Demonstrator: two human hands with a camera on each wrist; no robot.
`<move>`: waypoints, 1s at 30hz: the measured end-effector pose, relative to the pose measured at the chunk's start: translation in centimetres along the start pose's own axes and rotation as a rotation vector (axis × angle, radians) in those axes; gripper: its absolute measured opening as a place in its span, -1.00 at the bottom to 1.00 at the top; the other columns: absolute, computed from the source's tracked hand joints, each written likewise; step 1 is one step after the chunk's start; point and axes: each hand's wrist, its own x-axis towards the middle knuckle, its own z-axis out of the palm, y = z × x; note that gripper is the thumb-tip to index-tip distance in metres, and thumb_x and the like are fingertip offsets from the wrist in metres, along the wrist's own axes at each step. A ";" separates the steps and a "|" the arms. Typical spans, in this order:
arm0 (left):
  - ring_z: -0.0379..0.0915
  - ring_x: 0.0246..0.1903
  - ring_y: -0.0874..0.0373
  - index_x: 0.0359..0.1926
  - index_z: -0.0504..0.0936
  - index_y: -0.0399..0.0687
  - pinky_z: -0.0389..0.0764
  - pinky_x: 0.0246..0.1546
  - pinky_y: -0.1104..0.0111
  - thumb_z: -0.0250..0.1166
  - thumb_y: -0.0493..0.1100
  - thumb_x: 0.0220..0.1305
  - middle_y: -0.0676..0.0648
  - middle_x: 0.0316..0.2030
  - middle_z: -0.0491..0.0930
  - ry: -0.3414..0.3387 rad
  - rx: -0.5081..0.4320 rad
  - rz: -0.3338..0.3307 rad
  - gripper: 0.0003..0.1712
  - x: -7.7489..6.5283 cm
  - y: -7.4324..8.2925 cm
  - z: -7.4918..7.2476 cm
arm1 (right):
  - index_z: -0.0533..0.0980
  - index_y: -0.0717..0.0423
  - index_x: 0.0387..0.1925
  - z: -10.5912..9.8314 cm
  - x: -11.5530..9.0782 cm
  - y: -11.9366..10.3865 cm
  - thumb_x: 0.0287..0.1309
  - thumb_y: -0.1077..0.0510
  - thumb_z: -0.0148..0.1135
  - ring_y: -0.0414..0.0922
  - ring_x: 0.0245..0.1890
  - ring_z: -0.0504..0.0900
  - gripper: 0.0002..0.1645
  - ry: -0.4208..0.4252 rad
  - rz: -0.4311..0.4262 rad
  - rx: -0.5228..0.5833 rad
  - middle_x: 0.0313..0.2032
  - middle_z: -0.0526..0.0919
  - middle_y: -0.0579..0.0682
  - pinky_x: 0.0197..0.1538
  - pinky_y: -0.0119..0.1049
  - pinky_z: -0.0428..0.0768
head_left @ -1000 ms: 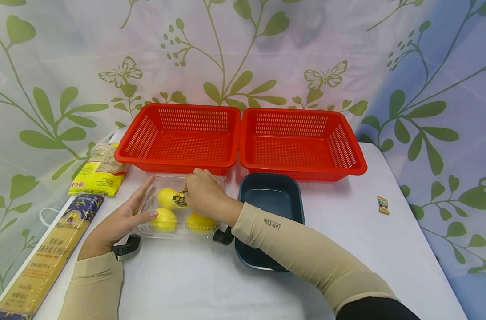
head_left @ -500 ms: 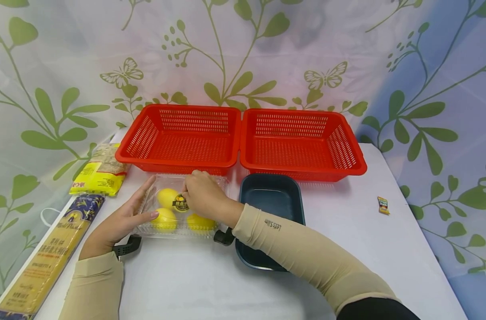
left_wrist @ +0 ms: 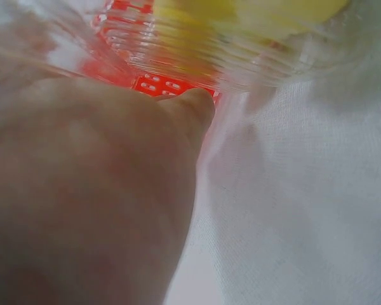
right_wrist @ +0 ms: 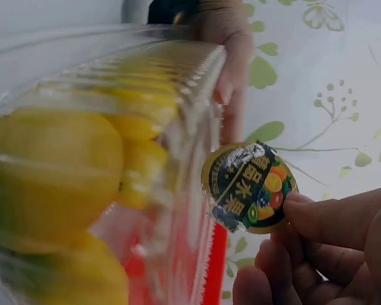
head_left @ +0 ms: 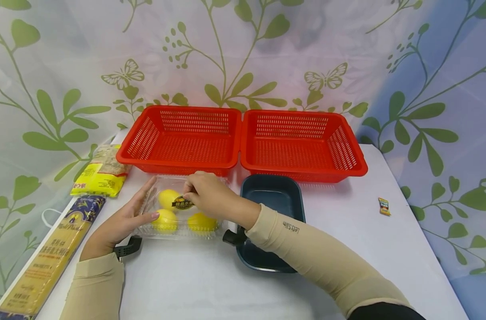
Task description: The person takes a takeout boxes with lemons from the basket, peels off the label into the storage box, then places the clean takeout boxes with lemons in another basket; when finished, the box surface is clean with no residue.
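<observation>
A clear plastic clamshell box with several lemons inside lies in front of the left red basket. My left hand rests along the box's left side, fingers straight and thumb near the front corner. In the left wrist view, that thumb lies just under the ribbed plastic wall. Over the box's right half, my right hand pinches a round black and gold fruit sticker between thumb and finger. The sticker is creased at its far edge, close to the box; whether it still clings there I cannot tell.
Two red plastic baskets stand side by side at the back. A dark blue tray sits under my right forearm. Left lie a yellow bag and a spaghetti pack; a small candy packet lies far right.
My right hand has shifted slightly to the right, drawing the sticker with it, so more of the sticker shows. The left hand has stayed at the box.
</observation>
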 end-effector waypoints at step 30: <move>-0.45 0.38 0.26 0.45 -0.17 0.47 -0.34 0.20 -0.24 0.30 -0.23 0.20 0.34 0.41 -0.27 0.011 -0.009 -0.013 0.04 0.0 -0.2 0.1 | 0.55 0.02 -0.43 -8.8 -8.1 10.3 0.12 0.15 0.32 -0.17 -0.44 0.48 -0.91 -0.308 0.090 -0.063 -0.47 0.56 -0.13 -0.35 -0.31 0.54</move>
